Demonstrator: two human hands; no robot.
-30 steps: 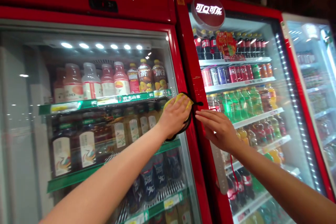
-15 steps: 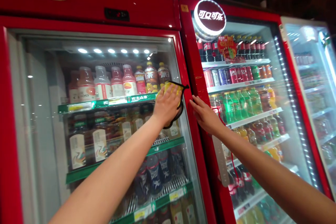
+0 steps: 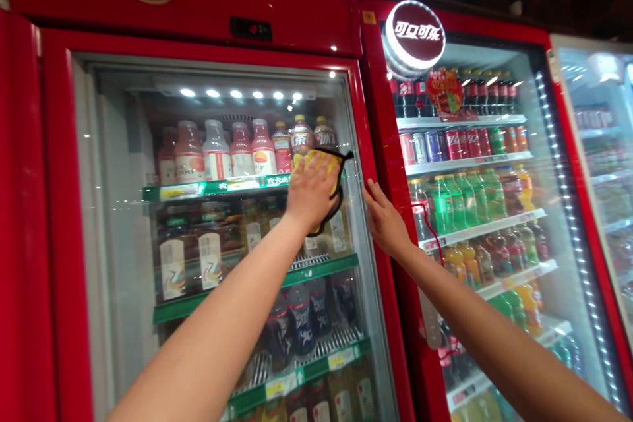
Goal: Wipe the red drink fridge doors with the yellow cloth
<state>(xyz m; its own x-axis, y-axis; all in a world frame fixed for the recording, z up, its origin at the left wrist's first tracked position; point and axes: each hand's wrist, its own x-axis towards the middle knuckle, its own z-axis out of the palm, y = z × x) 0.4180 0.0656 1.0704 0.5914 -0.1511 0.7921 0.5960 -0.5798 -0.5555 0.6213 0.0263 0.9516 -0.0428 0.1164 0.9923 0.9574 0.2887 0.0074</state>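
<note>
My left hand (image 3: pixel 311 188) lies with its fingers outstretched on a yellow cloth with a black edge (image 3: pixel 337 194), pressing it flat to the glass door (image 3: pixel 119 145) of a red drinks fridge. Part of the cloth is hidden beneath the palm. Level with it on the right, my right hand (image 3: pixel 388 221) is open and holds nothing. Its fingertips are at the red door frame (image 3: pixel 364 125) and seem to rest there. Behind the glass stand bottles of juice and tea (image 3: pixel 216 145) on green-edged shelves.
To the right stands a second red fridge (image 3: pixel 539 53) with a lit round sign (image 3: pixel 415 35), holding cans and bottles. A long grey handle (image 3: pixel 432 323) and a red cord (image 3: pixel 435 237) are on its near side. Another lit fridge (image 3: pixel 593 145) stands farther right.
My left hand and the cloth have slid left over the glass, away from the door frame. My right hand has shifted slightly left against the frame. The camera view has turned left.
</note>
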